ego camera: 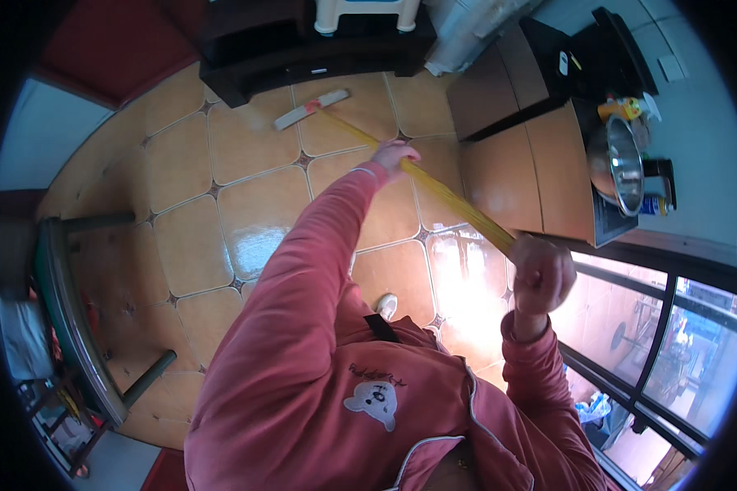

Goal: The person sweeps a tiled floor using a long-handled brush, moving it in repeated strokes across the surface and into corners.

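Note:
My left hand (395,158) is closed around the middle of a long yellow mop handle (448,197). Near its upper end, at the right, my right hand (542,273) is wrapped around the same handle. The handle slants away to a flat, pale mop head (295,116) with a red joint, which lies on the tan tiled floor (255,144) in front of a dark low cabinet.
That dark low cabinet (270,80) bears a white plastic stool (368,7). Along the right stands a counter with wooden doors (503,178), a steel basin (627,166) and a spray bottle (626,109). A green-edged table (77,325) is at left, a dark-framed window (663,325) at lower right.

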Motion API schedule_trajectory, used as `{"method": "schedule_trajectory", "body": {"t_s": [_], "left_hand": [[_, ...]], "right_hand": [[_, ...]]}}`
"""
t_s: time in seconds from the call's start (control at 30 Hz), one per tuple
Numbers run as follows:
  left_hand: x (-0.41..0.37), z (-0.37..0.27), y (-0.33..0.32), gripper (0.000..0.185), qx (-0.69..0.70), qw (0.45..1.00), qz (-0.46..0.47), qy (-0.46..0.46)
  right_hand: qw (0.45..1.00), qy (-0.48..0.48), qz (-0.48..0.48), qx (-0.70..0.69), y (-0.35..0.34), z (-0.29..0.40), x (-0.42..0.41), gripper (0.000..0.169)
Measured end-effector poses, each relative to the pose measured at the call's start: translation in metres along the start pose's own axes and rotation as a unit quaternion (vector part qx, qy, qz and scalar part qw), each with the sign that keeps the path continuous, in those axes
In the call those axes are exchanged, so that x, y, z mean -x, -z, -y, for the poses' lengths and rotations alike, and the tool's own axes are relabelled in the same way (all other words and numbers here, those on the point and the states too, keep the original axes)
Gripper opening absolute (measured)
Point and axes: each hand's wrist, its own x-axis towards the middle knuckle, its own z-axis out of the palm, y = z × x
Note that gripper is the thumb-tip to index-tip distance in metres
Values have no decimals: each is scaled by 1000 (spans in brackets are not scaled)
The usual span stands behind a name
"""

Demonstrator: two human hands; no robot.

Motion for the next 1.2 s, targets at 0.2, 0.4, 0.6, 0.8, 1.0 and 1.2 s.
{"method": "schedule_trajectory", "body": {"t_s": [0.2, 0.4, 0.6, 0.8, 1.0, 1.2], "left_hand": [[-17, -108, -127, 18, 16, 988, 145, -50], [55, -254, -216, 10, 33, 967, 237, -87], [100, -389, -207, 15, 108, 909, 393, -92], [84, -358, -199, 12, 63, 930, 353, -78], [30, -232, -197, 3, 2, 976, 205, -74], [-29, -135, -170, 16, -89, 989, 111, 26]], "right_hand": [[967, 8, -115, 228, 69, 72, 79, 25], [955, -26, -213, 205, 119, 185, 171, 29], [952, -50, -291, 82, 126, 298, 187, 32], [950, 26, -300, 77, 107, 258, 176, 35], [950, 27, -228, 213, 106, 157, 149, 31], [941, 37, -222, 253, 85, 48, 116, 23]]}}
